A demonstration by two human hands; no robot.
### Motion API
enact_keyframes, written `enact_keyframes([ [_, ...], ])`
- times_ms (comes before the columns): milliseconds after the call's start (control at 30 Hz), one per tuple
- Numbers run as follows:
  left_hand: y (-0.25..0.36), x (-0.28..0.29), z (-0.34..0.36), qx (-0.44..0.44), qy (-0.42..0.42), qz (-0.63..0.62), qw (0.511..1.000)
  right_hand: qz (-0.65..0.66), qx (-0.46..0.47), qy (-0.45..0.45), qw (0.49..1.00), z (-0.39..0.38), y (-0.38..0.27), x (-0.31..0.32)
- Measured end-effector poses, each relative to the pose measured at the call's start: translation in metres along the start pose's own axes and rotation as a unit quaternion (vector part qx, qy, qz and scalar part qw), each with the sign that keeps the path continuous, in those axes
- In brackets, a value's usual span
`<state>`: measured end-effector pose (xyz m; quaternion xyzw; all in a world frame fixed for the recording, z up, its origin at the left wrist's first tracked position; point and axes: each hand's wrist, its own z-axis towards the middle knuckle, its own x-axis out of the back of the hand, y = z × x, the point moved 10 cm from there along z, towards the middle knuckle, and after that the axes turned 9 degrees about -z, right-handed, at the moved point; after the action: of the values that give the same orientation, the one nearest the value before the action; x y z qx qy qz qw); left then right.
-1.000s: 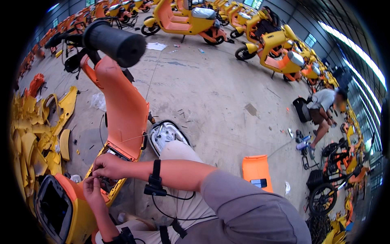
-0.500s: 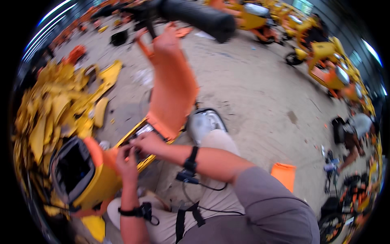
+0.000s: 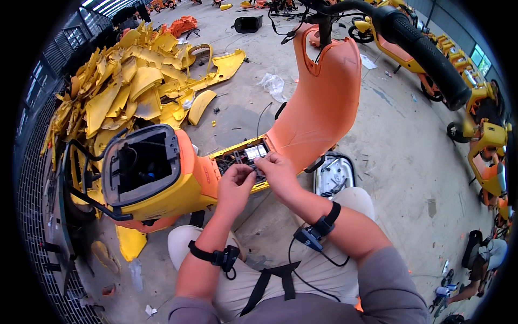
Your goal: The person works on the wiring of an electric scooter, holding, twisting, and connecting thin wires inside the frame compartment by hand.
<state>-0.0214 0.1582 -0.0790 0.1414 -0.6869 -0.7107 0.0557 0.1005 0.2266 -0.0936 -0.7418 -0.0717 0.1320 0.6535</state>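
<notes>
Scooter [image 3: 206, 176] w/ open floor bay [image 3: 260, 187] sits just far of both hands, long axis near-L to far-R; R hand [image 3: 277, 169] nearer bay's silver box [image 3: 255, 151], L hand [image 3: 236, 182] left of it. Fingers curled, tips close; can't tell if gripping anything. Concrete floor [image 3: 391, 162], yellow panel pile [image 3: 129, 81] far L, parked scooters [image 3: 490, 135] far R

Legible lettering: none. Item 1: orange scooter body panel [image 3: 200, 165], nine o'clock of centre; small dark-red marking [image 3: 207, 174], too small to read. Item 2: black strap-mounted module [image 3: 308, 237], right forearm [image 3: 353, 229], five o'clock; tiny pale mark [image 3: 307, 243], likewise unreadable.
</notes>
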Motion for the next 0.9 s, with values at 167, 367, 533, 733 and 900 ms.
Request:
enact_keyframes([
  [167, 0.018, 0.01, -0.005, -0.007, 0.014, -0.068, 0.998, -0.033, 0.016, -0.048, 0.998, -0.015, -0.034, -0.011],
  [367, 0.052, 0.011, -0.013, -0.046, 0.007, -0.055, 0.997, -0.005, 0.024, -0.202, 0.979, -0.032, -0.055, -0.028],
  [533, 0.07, 0.003, -0.027, -0.053, -0.011, -0.004, 0.999, -0.107, 0.134, -0.163, 0.972, -0.035, -0.074, -0.016],
  [733, 0.072, 0.003, -0.028, -0.067, 0.015, 0.017, 0.997, -0.117, 0.067, -0.164, 0.977, -0.032, -0.082, -0.015],
  [900, 0.099, -0.002, -0.029, -0.202, 0.049, 0.216, 0.954, -0.089, -0.022, -0.147, 0.985, -0.019, -0.047, -0.019],
])
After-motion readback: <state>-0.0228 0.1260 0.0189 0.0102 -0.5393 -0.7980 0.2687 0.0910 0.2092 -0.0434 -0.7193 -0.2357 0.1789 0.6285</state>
